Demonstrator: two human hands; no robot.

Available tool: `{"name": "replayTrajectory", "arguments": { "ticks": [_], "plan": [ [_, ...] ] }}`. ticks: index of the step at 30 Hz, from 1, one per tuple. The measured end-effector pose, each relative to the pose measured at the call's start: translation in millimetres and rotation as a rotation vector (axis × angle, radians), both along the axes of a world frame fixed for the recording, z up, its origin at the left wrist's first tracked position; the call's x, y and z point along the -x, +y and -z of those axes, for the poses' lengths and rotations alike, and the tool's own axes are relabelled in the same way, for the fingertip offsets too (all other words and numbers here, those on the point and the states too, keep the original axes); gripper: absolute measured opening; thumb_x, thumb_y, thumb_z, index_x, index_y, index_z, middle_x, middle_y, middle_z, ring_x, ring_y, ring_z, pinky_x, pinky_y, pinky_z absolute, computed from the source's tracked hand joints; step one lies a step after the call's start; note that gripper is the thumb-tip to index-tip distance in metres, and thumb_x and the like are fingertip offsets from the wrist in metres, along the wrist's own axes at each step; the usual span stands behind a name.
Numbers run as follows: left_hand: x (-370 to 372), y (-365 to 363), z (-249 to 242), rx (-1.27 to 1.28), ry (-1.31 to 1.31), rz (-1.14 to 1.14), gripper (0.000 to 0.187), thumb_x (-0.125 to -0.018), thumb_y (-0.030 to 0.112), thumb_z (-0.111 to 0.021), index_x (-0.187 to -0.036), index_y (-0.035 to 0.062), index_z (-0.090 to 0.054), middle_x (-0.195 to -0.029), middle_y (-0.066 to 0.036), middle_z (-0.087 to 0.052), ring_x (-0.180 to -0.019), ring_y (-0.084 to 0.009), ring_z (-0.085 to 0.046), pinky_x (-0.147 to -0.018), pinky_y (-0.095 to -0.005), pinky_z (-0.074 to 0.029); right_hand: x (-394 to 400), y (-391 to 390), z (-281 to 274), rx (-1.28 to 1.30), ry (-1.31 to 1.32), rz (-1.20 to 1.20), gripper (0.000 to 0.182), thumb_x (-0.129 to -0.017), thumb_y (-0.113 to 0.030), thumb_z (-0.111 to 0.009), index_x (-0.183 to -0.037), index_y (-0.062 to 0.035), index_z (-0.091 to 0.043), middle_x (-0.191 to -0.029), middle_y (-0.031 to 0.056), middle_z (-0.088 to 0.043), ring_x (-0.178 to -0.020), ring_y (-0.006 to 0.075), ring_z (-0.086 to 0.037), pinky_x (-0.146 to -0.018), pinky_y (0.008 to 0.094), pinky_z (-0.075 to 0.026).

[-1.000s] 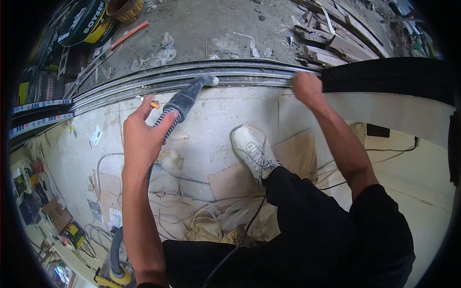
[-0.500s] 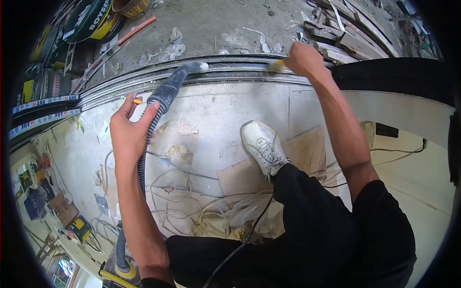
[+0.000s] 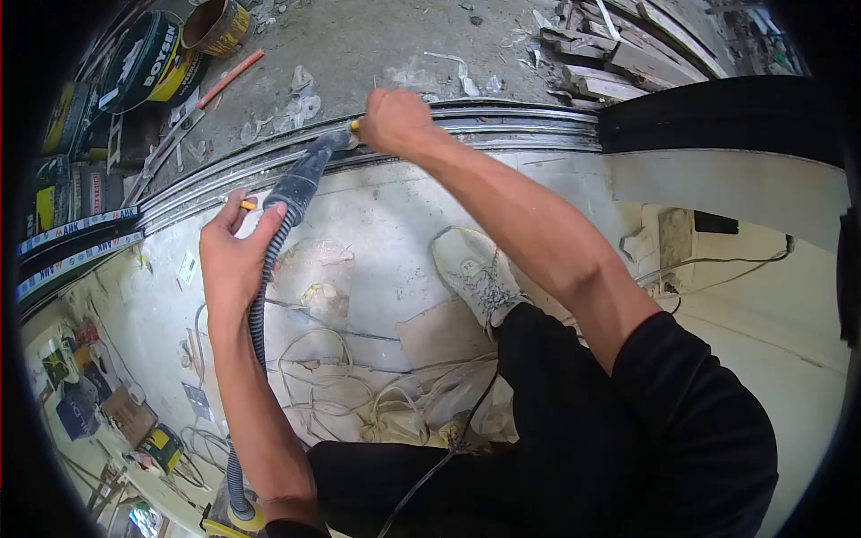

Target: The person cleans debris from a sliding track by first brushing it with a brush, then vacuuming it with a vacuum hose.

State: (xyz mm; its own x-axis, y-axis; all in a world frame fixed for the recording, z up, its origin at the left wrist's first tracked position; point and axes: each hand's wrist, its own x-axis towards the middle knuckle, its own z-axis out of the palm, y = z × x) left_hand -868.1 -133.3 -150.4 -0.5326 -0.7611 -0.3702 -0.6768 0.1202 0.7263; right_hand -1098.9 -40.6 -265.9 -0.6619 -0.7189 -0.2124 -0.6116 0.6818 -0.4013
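Note:
My left hand (image 3: 235, 255) is wrapped round the black vacuum hose (image 3: 272, 235) just below its dark nozzle (image 3: 303, 177). A small yellow-orange item (image 3: 248, 204) sticks out between the fingers of the same hand. The nozzle's tip lies over the metal sliding tracks (image 3: 502, 127) that cross the view. Right beside that tip, my right hand (image 3: 392, 119) is closed on a brush with a yellow handle (image 3: 356, 125). The brush head is mostly hidden by the nozzle tip and hand.
Paint buckets (image 3: 148, 67) and a long level (image 3: 161, 152) stand at the upper left. Wood scraps (image 3: 628, 58) are piled at the upper right. Coiled cords (image 3: 327, 381) and cardboard (image 3: 439, 334) lie on the floor around my shoe (image 3: 471, 269).
My right hand has swept left along the tracks with the brush, up to the nozzle. My left hand and the nozzle have shifted slightly left and down in the view.

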Motion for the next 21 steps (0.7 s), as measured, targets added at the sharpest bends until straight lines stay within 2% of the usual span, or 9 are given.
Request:
{"name": "replayTrajectory", "arguments": {
  "ticks": [2,4,5,9,12,13,14,19,21],
  "plan": [
    [-2.2,-8.2,4.9,0.013,-0.010,-0.028,0.078,-0.082,0.030,-0.082,-0.139,-0.0130,-0.049,-0.124,-0.027,-0.065,-0.064,-0.0120,-0.065,-0.047,-0.0257,-0.050,19.7,13.9,5.2,-0.080,-0.147,0.009,0.028,-0.086,-0.027,-0.067,-0.094,-0.0009,-0.075,-0.094,0.0236,-0.073,-0.091,0.0368,-0.072,-0.082,0.0452,-0.058],
    [-8.8,-14.7,10.3,0.024,0.001,-0.071,0.081,-0.082,0.032,-0.082,-0.140,-0.0131,-0.048,-0.125,-0.027,-0.064,-0.066,-0.0129,-0.066,-0.047,-0.0259,-0.051,45.9,49.6,3.2,-0.034,-0.237,0.044,0.035,-0.090,-0.031,-0.065,-0.093,0.0024,-0.075,-0.080,0.0218,-0.072,-0.077,0.0343,-0.071,-0.072,0.0441,-0.057],
    [-12.7,-15.9,12.4,0.024,0.000,-0.086,0.081,-0.082,0.032,-0.082,-0.140,-0.0131,-0.048,-0.125,-0.027,-0.064,-0.066,-0.0129,-0.066,-0.047,-0.0259,-0.051,58.2,70.6,7.2,-0.065,-0.134,0.091,0.032,-0.091,-0.031,-0.065,-0.097,-0.0025,-0.077,-0.079,0.0195,-0.072,-0.074,0.0330,-0.071,-0.071,0.0438,-0.056],
    [-20.8,-14.6,21.0,0.003,-0.021,-0.096,0.082,-0.081,0.033,-0.083,-0.140,-0.0126,-0.048,-0.126,-0.028,-0.064,-0.069,-0.0139,-0.067,-0.047,-0.0270,-0.052,66.2,111.5,-17.4,-0.217,0.264,0.161,0.035,-0.090,-0.034,-0.067,-0.092,0.0006,-0.075,-0.087,0.0219,-0.073,-0.082,0.0343,-0.073,-0.074,0.0463,-0.057],
    [-23.2,-16.7,22.3,0.037,-0.028,-0.057,0.082,-0.081,0.034,-0.083,-0.139,-0.0126,-0.049,-0.126,-0.028,-0.064,-0.071,-0.0151,-0.067,-0.046,-0.0272,-0.052,37.7,65.9,-36.6,-0.185,-0.016,-0.017,0.028,-0.080,-0.028,-0.071,-0.093,-0.0034,-0.075,-0.096,0.0208,-0.074,-0.091,0.0376,-0.072,-0.079,0.0463,-0.058],
    [-21.6,-16.2,24.5,0.061,-0.029,-0.031,0.081,-0.082,0.035,-0.083,-0.139,-0.0127,-0.049,-0.125,-0.028,-0.064,-0.073,-0.0158,-0.067,-0.046,-0.0272,-0.052,21.9,46.1,-10.8,-0.123,0.077,-0.080,0.025,-0.079,-0.023,-0.069,-0.093,-0.0036,-0.075,-0.095,0.0205,-0.074,-0.090,0.0371,-0.072,-0.080,0.0461,-0.058],
    [-20.2,-15.7,27.7,0.055,0.007,-0.038,0.079,-0.085,0.031,-0.080,-0.142,-0.0112,-0.046,-0.114,-0.022,-0.069,-0.053,-0.0099,-0.057,-0.044,-0.0251,-0.046,-0.2,28.2,-5.3,-0.135,0.094,-0.133,0.023,-0.079,-0.019,-0.066,-0.094,-0.0030,-0.075,-0.094,0.0203,-0.074,-0.090,0.0378,-0.072,-0.082,0.0458,-0.058],
    [-18.4,-10.6,24.7,0.059,-0.038,-0.053,0.077,-0.086,0.030,-0.079,-0.141,-0.0123,-0.046,-0.112,-0.021,-0.069,-0.052,-0.0092,-0.056,-0.042,-0.0246,-0.044,12.8,62.4,9.7,-0.170,-0.075,0.007,0.022,-0.076,-0.018,-0.067,-0.089,-0.0022,-0.075,-0.089,0.0208,-0.073,-0.084,0.0368,-0.072,-0.077,0.0463,-0.059],
    [-28.2,-13.3,27.8,0.074,-0.061,-0.092,0.076,-0.086,0.030,-0.079,-0.141,-0.0128,-0.046,-0.109,-0.019,-0.070,-0.051,-0.0085,-0.055,-0.041,-0.0245,-0.044,53.7,128.3,7.1,-0.159,0.104,0.086,0.021,-0.079,-0.020,-0.067,-0.085,-0.0012,-0.075,-0.083,0.0196,-0.072,-0.080,0.0368,-0.072,-0.072,0.0473,-0.058]
  ]
}}
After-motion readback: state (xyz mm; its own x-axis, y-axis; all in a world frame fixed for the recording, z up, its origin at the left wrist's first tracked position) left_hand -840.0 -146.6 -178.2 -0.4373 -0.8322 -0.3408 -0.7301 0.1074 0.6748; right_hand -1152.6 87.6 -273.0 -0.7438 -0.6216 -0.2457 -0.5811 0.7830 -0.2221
